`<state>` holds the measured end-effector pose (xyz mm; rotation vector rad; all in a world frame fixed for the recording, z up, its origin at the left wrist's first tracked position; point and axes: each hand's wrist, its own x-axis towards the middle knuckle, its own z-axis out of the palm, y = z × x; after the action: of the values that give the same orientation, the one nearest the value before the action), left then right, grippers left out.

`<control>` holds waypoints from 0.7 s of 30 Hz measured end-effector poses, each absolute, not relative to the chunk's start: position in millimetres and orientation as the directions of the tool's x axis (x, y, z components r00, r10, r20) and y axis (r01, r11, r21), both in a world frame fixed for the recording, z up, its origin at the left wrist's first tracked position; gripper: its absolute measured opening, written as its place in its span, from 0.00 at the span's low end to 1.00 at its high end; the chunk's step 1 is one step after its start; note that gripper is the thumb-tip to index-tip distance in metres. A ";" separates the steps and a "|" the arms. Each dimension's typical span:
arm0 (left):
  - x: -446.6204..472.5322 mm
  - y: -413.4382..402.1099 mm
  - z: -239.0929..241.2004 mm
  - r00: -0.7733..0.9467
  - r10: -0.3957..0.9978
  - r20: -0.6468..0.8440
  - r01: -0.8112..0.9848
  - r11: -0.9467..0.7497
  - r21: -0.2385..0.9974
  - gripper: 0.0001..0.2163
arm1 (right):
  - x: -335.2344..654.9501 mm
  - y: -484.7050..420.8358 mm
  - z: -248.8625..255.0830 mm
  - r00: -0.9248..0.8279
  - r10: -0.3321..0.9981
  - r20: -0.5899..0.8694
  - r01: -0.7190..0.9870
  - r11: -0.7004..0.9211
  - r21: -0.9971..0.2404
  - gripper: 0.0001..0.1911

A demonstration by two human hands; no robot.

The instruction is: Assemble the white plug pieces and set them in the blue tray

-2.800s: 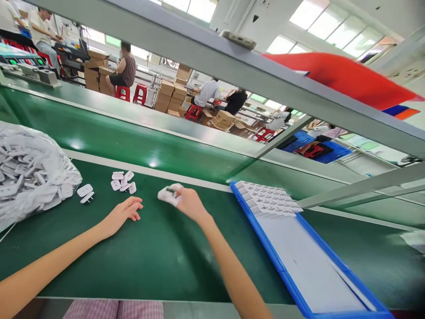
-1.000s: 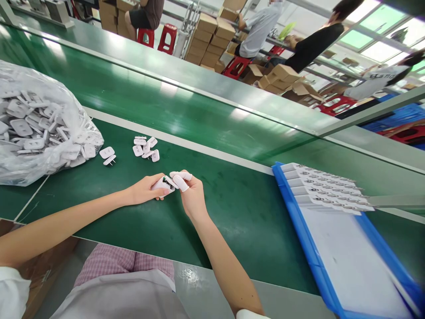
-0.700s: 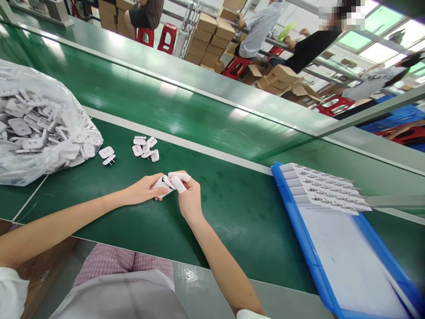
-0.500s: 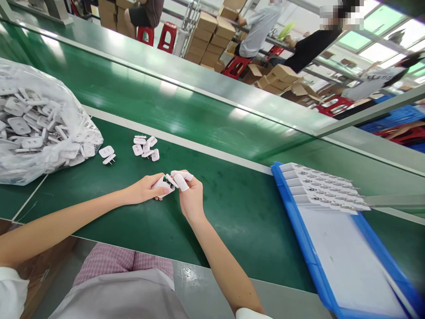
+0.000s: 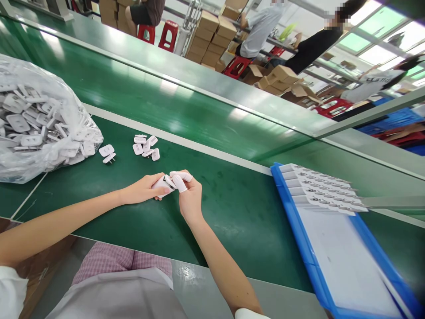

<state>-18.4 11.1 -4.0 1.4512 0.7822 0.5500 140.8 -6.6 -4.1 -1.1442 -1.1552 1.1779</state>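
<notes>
Pinched between both hands, a small white plug piece was held just above the green belt, near the belt's front edge. The left hand was closed on the piece from the left, with the thumb laid along its top. The right hand was closed on the other end, and white finger cots were worn on the fingertips pressed against it. Dark markings could be seen on the piece between the fingers, but they could not be made out.

The belt was stretched across the whole view and was bordered on the far side by a pale strip. Beyond it, stacked cardboard boxes and red stools were seen, with other people seated among them.

A blue tray was set on the belt well to the right of the hands. A clear plastic bag, stuffed with white plug pieces, was slumped at the left. Neat rows of white pieces were lined up at the tray's far end. A small cluster of loose pieces was scattered on the belt beyond the hands. A pair of pieces lay just beside the bag.
</notes>
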 end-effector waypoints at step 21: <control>-19.1 11.7 -7.2 0.656 0.735 -0.170 0.115 0.125 0.985 0.16 | 140.3 -3.1 4.3 0.021 0.998 -0.067 -0.082 -0.065 -0.995 0.09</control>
<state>-19.1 11.7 -7.2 1.3969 0.7748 0.5250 140.3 -3.1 4.3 -1.2077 -1.1000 1.2770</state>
